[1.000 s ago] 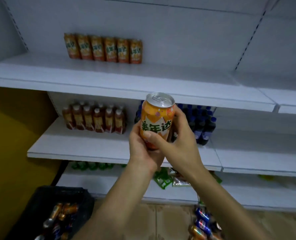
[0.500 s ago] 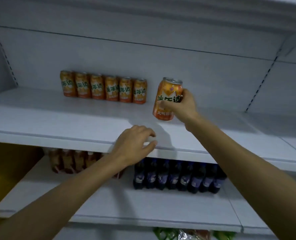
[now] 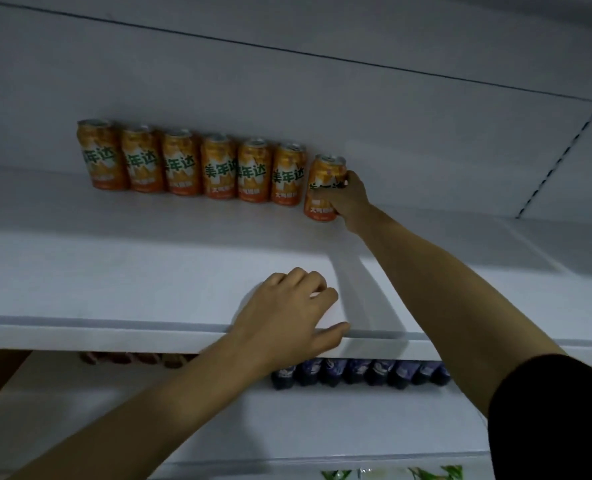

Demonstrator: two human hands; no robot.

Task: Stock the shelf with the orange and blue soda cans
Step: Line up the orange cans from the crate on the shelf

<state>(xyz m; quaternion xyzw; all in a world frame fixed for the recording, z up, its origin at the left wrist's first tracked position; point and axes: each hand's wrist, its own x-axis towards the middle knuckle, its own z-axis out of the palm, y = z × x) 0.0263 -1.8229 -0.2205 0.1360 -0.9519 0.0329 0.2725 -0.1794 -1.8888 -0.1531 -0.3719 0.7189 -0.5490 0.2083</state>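
Note:
My right hand (image 3: 348,199) grips an orange soda can (image 3: 323,174) with green lettering, upright at the right end of a row of several matching orange cans (image 3: 197,164) along the back of the white upper shelf (image 3: 114,271). The held can stands slightly forward of the row, its base at the shelf surface. My left hand (image 3: 287,313) rests on the front edge of that shelf, fingers loosely curled, holding nothing. No blue can is in view.
Under the upper shelf, dark blue-capped bottles (image 3: 356,372) line the lower shelf (image 3: 183,420), with brownish bottle tops (image 3: 131,358) to their left. Green packets (image 3: 391,474) show at the bottom edge. A perforated upright (image 3: 557,161) divides the back panel at right.
My right hand carried the can from near my chest up and back to the row's right end. My left hand let go of the can and settled on the shelf's front edge.

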